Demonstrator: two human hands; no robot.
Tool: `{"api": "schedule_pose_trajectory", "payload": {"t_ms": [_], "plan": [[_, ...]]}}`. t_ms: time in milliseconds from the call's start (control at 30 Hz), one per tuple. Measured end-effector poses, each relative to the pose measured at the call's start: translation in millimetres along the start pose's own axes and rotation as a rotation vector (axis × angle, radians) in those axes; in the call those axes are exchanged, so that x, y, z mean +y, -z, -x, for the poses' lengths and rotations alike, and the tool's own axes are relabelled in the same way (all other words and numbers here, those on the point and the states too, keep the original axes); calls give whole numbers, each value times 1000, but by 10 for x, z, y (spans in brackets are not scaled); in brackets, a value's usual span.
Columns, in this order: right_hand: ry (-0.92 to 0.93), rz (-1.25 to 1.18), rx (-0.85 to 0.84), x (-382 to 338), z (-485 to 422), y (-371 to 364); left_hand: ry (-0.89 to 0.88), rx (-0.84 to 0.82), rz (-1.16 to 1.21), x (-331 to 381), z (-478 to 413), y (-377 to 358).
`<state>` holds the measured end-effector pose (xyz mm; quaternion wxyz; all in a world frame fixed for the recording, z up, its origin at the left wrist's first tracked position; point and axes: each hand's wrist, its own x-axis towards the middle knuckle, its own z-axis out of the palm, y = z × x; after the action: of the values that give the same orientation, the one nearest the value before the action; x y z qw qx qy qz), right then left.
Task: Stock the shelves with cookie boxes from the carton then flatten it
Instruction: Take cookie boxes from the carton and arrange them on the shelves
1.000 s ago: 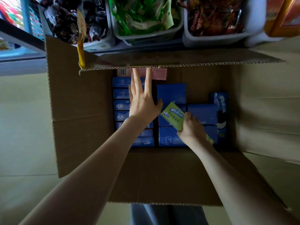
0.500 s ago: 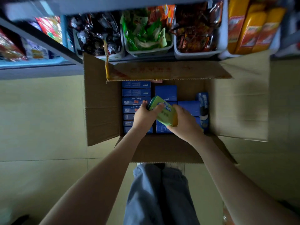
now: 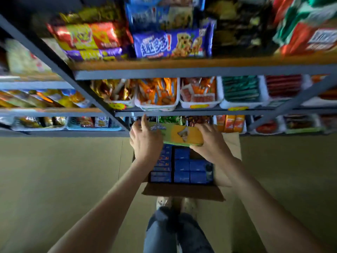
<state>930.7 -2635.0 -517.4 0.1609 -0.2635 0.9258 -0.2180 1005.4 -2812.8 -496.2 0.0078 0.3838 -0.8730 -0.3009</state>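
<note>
Held crosswise: cookie box (image 3: 179, 135) above carton (image 3: 182, 191).
Ends gripped by left hand (image 3: 145, 141), right hand (image 3: 209, 141); shelf edge (image 3: 182, 113) just ahead.

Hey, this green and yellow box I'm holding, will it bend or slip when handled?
Likely stiff: the green and yellow box shows straight edges with the left hand and right hand gripping only its ends. Probably light, held up over the carton. Its printed face may be slick.
</note>
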Motion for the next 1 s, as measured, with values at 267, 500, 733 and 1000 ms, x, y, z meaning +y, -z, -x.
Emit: {"api": "schedule_pose_trajectory", "payload": {"t_ms": [267,500,733,1000], "plan": [[230,43,181,-874,-167,1451,-700,86,-473,992,212,1167],[478,-60,408,-1304,-176,2347,-817,378,-443,1534,109,2015],[523,-448,559,-1831,-242,2997,-917,684,-310,1822,-5,2868],[582,-826,599,-2708,-409,3653,-1104,996,-264,2056,-278,3916]]}}
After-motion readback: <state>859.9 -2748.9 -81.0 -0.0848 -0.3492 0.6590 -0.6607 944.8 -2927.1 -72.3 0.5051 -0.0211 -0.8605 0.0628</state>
